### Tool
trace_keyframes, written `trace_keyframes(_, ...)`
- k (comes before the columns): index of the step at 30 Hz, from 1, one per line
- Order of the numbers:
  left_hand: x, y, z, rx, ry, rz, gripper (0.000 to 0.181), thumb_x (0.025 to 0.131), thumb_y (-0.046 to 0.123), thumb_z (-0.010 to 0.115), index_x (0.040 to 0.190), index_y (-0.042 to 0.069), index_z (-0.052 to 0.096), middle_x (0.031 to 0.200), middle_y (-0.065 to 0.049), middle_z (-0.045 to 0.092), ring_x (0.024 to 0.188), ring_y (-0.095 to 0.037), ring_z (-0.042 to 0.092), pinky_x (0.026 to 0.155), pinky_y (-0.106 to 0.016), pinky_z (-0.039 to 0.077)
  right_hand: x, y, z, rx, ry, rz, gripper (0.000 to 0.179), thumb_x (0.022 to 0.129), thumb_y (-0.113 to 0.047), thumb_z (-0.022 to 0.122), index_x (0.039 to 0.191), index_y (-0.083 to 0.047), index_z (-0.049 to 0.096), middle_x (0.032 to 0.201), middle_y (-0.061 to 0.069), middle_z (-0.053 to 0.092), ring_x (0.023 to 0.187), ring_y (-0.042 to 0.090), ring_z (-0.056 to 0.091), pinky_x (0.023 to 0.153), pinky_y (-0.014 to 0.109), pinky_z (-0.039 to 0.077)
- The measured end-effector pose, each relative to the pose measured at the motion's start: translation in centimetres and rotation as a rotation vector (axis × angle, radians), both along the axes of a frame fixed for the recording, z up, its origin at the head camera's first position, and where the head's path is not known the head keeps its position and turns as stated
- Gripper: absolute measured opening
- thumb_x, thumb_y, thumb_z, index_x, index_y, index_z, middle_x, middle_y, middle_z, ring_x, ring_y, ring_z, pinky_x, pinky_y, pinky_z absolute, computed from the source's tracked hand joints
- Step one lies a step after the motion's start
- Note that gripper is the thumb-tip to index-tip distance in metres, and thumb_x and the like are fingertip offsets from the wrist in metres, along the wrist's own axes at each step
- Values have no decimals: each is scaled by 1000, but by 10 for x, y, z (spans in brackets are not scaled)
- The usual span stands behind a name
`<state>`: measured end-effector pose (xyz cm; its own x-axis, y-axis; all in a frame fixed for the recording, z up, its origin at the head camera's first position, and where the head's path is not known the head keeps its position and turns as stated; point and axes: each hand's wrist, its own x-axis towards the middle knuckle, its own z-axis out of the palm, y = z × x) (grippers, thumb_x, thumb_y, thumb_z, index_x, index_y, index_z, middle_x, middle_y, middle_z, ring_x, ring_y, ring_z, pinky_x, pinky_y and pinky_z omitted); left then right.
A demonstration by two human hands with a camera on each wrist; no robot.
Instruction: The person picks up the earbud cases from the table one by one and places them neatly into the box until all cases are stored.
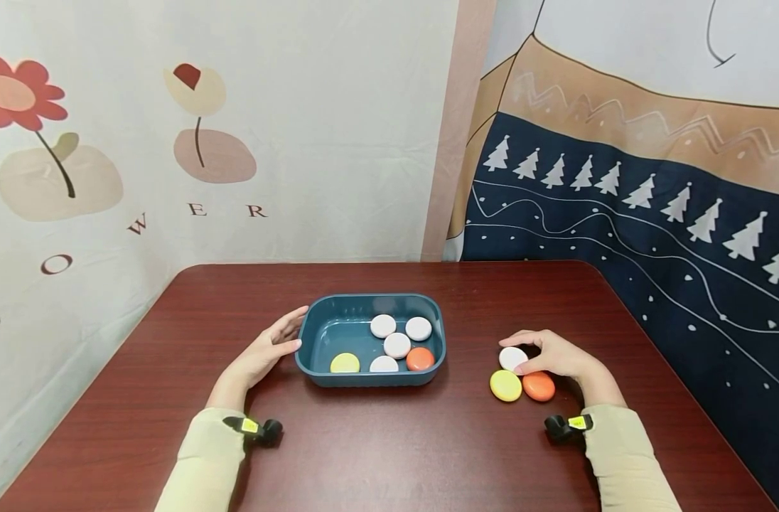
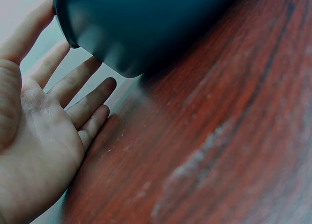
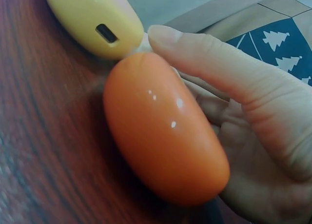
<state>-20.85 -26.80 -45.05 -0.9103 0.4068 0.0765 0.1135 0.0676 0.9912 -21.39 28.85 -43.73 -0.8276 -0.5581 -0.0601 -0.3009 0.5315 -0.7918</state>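
The right grip [image 1: 554, 355] pinches a glossy white round disc [image 1: 512, 358]. Left of that grip lies the blue rectangular plastic tray [image 1: 372, 380].

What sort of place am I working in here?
Probably a makeshift tabletop recording corner, though the wider room is out of view: a reddish-brown table stands before a pale flower-print hanging and a navy tree-print hanging, and each wrist wears a small black device.
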Motion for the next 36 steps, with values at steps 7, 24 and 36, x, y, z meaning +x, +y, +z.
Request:
trace_keyframes(7, 1, 0, 0, -4, 3, 1, 66, 95, 4, 56, 152, 8, 23, 153, -20, 24, 136, -25, 26, 98, -17, 33, -1, -1, -1, -2, 12, 13, 47, 80, -22, 77, 124, -12, 66, 121, 4, 61, 107, 20, 52, 88, 36, 43)
trace_keyframes(24, 1, 1, 1, -1, 9, 1, 66, 95, 4, 56, 152, 7, 23, 152, -20, 25, 134, -21, 30, 98, -18, 33, 0, -7, -5, -19, 30, -110, 47, 76, -27, 81, 120, -12, 69, 118, 5, 61, 105, 26, 52, 86, 40, 43)
trace_keyframes(36, 0, 0, -1, -4, 18, -1, 65, 95, 4, 55, 152, 7, 23, 152, -21, 25, 131, -15, 33, 98, -18, 33, 0, -16, 1, -100, 103, -185, 49, 76, -22, 82, 119, -6, 68, 115, 6, 63, 104, 21, 53, 87, 34, 43)
